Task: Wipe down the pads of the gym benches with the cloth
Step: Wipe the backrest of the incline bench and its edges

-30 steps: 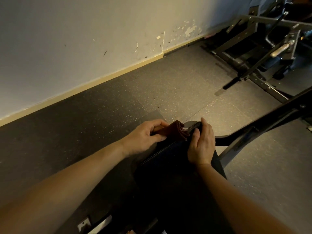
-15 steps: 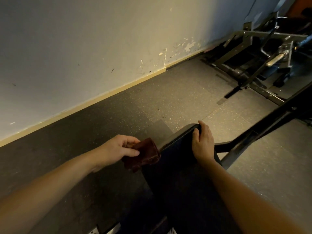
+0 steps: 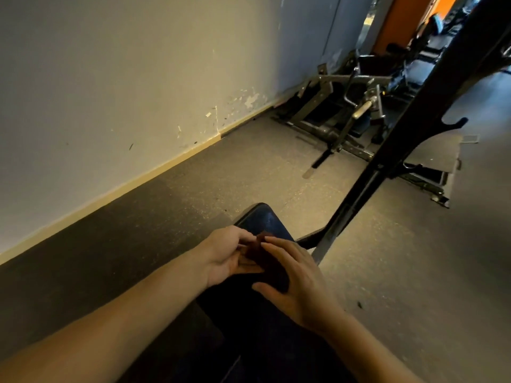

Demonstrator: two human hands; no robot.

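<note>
Wall, pale and scuffed, left of the bench pad; cream baseboard runs along its foot. Dark speckled rubber floor between baseboard and pad.

Left hand over the pad's near-left part, palm turned inward, fingers curled in and pinching the top edge of the cloth.

Cloth: dark red, bunched, held between the two hands above the pad. Cannot tell whether it touches the surface.

Pad: dark blue-black. Only its rounded far end shows clear of the hands; the rest runs down toward the bottom edge in shadow.

Right hand over the pad's right side, fingers laid across the cloth, thumb tucked under it, so the cloth is gripped from that side too.

Black steel frame bar rises at a slant just right of the pad. Beyond it, well apart from the pad, a grey weight machine stands against the wall.
</note>
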